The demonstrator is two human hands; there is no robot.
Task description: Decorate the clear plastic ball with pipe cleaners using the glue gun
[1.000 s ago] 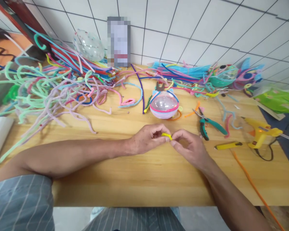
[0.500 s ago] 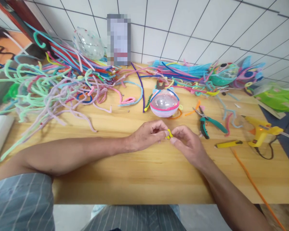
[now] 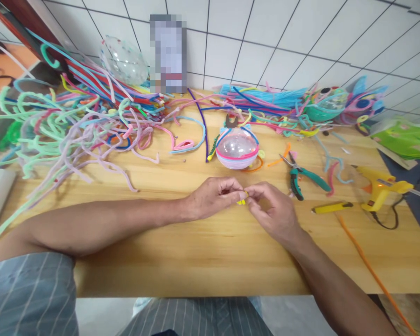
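Note:
A small bent piece of yellow pipe cleaner (image 3: 241,202) is pinched between my two hands over the near part of the table. My left hand (image 3: 215,198) grips it with thumb and fingertips, covering much of it. From the other side my right hand (image 3: 273,207) closes thumb and forefinger at its upper end, and the fingertips of both hands meet there. Just beyond them sits a clear ball (image 3: 237,144) wrapped with pink, blue and lilac pipe cleaners. A green and yellow twisted piece (image 3: 214,147) lies at its left.
Teal-handled pliers (image 3: 310,179), a yellow utility knife (image 3: 332,207) and a yellow glue gun (image 3: 380,186) lie to the right. Tangled pipe cleaners (image 3: 80,130) cover the left. A phone (image 3: 170,56), pixelated, leans on the tiled wall. An orange pipe cleaner (image 3: 366,261) crosses the front edge.
My right fingertips have shifted slightly left and up against my left ones. Less of the yellow pipe cleaner shows above the fingers, and its lower part now hangs below my left thumb.

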